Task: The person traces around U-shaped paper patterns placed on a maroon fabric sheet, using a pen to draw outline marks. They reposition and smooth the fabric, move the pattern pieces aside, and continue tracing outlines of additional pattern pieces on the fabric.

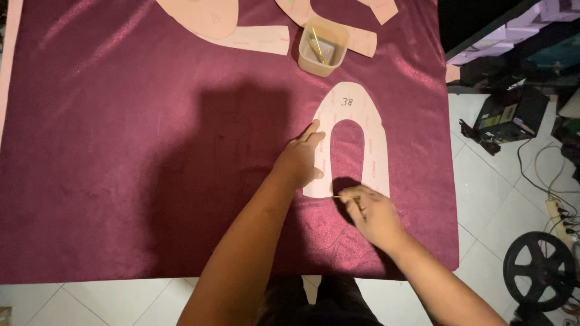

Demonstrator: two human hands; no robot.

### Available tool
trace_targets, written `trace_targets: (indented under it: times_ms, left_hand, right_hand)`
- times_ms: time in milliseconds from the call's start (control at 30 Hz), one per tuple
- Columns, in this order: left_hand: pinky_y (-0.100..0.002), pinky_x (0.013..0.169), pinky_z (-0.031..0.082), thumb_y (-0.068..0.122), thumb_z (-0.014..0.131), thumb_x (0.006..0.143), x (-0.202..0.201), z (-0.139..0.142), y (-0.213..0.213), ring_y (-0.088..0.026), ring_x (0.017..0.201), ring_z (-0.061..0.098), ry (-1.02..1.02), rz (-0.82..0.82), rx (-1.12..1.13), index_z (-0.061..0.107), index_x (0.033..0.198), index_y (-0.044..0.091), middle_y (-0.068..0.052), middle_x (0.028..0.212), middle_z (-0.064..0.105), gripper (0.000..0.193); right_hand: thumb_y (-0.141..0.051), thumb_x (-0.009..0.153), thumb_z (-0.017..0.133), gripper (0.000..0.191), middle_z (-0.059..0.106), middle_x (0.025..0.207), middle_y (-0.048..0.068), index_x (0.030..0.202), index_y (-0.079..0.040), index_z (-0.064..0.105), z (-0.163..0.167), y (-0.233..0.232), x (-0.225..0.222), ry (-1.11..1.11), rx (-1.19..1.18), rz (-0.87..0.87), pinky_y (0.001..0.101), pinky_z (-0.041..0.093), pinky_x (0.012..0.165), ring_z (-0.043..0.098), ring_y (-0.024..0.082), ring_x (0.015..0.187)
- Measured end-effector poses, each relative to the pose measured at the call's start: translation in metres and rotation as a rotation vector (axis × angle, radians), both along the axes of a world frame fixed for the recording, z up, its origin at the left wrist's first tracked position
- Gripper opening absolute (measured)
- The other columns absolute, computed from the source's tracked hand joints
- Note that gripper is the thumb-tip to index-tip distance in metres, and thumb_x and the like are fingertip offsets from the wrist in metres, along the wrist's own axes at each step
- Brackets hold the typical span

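Note:
A pale pink U-shaped paper pattern lies flat on a dark maroon satin cloth. My left hand presses down on the pattern's left leg, fingers spread over its edge. My right hand pinches a thin yellowish stick-like tool, whose tip touches the lower end of the left leg. The right leg of the pattern runs just above my right hand's knuckles.
A small translucent plastic tub with thin sticks inside stands above the pattern. More pink pattern pieces lie along the cloth's far edge. To the right, white floor tiles hold black equipment, cables and a round black wheel.

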State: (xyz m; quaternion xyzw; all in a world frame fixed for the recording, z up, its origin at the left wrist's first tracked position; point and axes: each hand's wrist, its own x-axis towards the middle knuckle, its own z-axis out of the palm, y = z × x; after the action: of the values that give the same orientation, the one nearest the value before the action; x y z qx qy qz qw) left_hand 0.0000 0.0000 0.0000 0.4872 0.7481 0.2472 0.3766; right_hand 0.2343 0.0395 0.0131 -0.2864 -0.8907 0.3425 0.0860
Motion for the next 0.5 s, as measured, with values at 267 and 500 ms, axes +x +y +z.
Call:
trace_targets:
  times_ms: [267, 500]
  left_hand:
    - [-0.043, 0.111, 0.043, 0.005, 0.085, 0.066, 0.003, -0.016, -0.034, -0.041, 0.134, 0.049, -0.022, 0.075, 0.136, 0.054, 0.141, 0.008, -0.008, 0.165, 0.031, 0.081]
    - [-0.046, 0.114, 0.039, 0.011, 0.075, 0.077, 0.002, -0.021, -0.062, -0.042, 0.136, 0.047, 0.035, 0.081, 0.255, 0.056, 0.136, 0.000, -0.018, 0.161, 0.037, 0.062]
  right_hand:
    - [-0.009, 0.103, 0.053, 0.019, 0.070, 0.101, 0.014, 0.107, -0.001, 0.070, -0.047, 0.025, 0.021, 0.179, -0.127, -0.502, 0.0343, 0.059, 0.076, 0.069, 0.020, 0.086]
    - [-0.019, 0.093, 0.070, 0.021, 0.068, 0.076, 0.004, 0.111, -0.006, 0.068, -0.030, 0.015, -0.021, 0.049, -0.561, -0.929, 0.0290, 0.040, 0.049, 0.055, 0.013, 0.056]
